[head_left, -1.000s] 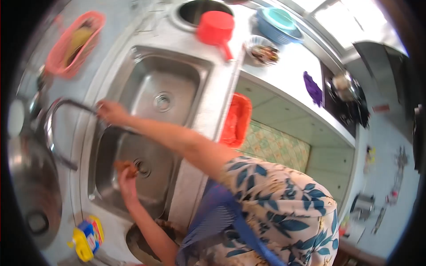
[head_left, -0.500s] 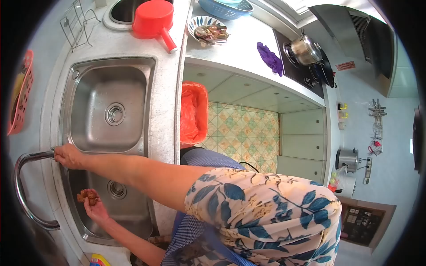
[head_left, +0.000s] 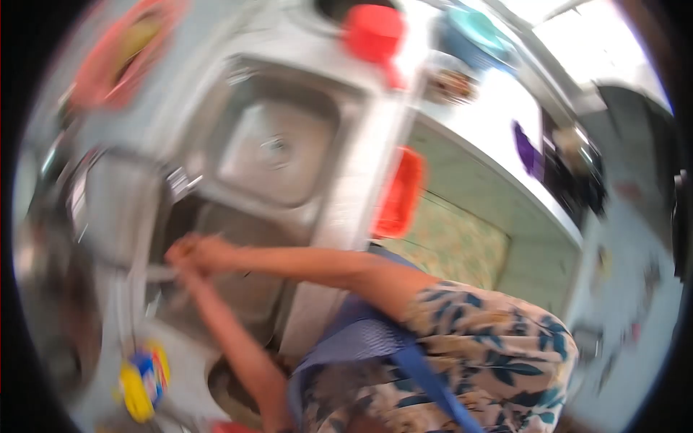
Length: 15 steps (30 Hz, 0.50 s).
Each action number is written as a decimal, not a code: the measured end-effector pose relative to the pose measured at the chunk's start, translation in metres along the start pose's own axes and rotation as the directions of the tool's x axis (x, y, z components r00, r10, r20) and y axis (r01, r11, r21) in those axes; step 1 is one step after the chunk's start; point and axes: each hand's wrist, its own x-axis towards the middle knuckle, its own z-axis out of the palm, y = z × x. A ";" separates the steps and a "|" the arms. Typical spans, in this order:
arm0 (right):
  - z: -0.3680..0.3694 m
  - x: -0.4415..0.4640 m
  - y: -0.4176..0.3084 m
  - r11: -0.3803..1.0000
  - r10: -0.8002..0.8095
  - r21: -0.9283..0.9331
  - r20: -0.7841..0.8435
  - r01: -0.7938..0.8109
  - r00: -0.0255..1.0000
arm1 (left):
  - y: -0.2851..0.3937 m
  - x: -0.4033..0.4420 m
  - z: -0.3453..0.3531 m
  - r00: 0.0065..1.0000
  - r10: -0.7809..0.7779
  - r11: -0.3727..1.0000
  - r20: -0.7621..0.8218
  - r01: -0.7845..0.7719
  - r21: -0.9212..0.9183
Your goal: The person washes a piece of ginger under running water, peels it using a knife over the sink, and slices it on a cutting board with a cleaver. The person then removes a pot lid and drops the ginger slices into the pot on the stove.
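Note:
My left hand [head_left: 181,261] and my right hand [head_left: 209,255] meet over the lower basin [head_left: 245,299] of the steel sink. Motion smears both hands. Between them shows a small brownish patch [head_left: 189,249], part of the brown lumpy piece in my left hand, which is closed around it. My right hand lies against the left, its fingers too blurred to read. A curved metal tap [head_left: 108,155] arches at the left, and a pale streak runs from near its lower end towards the hands.
The upper basin [head_left: 278,148] adjoins the lower one. A red dipper [head_left: 374,32] and a bowl of food [head_left: 452,85] are above. Below lies a yellow-and-blue package [head_left: 144,379]. A pink basket [head_left: 126,54] is at upper left, and a red-lined bin [head_left: 401,193] stands beside the counter.
My right hand has left the tap and joined my left hand over the lower basin. The view has tilted and shifted, and is now blurred.

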 end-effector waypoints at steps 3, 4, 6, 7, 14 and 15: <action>0.002 0.012 0.023 0.955 0.180 -0.254 0.092 -0.152 0.979 | 0.012 -0.034 0.042 0.966 0.145 0.989 -0.216 -0.146 0.011; 0.002 0.012 0.025 0.937 0.314 0.188 -0.071 -0.296 0.947 | 0.014 -0.043 0.050 0.955 0.263 0.959 -0.133 -0.274 -0.071; 0.003 0.018 0.004 0.839 0.411 0.407 -0.039 -0.361 0.911 | 0.018 -0.055 0.051 0.952 0.305 0.952 -0.010 -0.305 -0.037; 0.004 0.025 0.006 0.787 0.484 0.453 -0.035 -0.418 0.874 | 0.008 -0.055 0.062 0.910 0.389 0.921 -0.145 -0.388 0.038; 0.011 0.007 -0.009 0.666 0.293 0.605 0.328 -0.437 0.898 | 0.045 -0.058 0.047 0.860 0.232 0.971 -0.454 -0.180 0.155; 0.023 0.000 -0.008 0.722 0.260 0.582 0.272 -0.373 0.927 | 0.051 -0.057 0.043 0.874 0.182 0.983 -0.451 -0.171 0.064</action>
